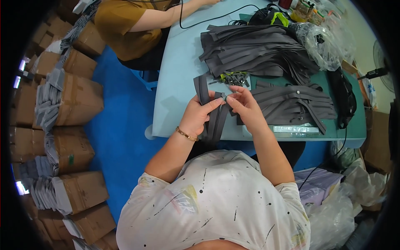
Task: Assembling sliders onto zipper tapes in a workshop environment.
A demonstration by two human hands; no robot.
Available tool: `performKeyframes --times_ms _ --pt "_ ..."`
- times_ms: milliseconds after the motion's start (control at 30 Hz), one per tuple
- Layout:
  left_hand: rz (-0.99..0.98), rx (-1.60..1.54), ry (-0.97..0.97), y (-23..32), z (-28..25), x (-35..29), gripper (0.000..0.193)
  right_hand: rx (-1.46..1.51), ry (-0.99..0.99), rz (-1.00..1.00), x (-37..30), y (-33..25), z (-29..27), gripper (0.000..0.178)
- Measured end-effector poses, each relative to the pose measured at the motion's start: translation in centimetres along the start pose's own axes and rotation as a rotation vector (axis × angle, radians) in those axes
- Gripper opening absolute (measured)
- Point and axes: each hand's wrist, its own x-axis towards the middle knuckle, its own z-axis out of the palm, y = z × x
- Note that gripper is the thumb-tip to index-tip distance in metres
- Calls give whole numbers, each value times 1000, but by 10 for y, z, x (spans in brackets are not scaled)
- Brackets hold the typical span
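Dark-grey zipper strip (216, 121) sits between the two hands, one tail rising toward eleven o'clock, another length hanging toward six. The left hand's (197, 114) grip clasps it between thumb and fingers; pinching close to the end should curb twisting. The right hand's (246, 109) fingertips meet that end beside a tiny pale piece (223, 96); how firmly they pinch, I cannot tell, but square alignment matters.

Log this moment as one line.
left hand: holding grey strip | right hand: thumb and finger at strip | table: grey strip piles
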Motion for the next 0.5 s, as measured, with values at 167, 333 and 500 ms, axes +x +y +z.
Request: performKeyframes --times_ms 167,333,500 --pt "173 2 20 3 0 3 28 168 -33 99 6 10 -5 23" --pt "169 -45 23 8 -12 19 28 230 156 -69 10 13 2 18" --pt "155 1 -75 12 -8 21 27 151 -5 -120 16 -1 16 12"
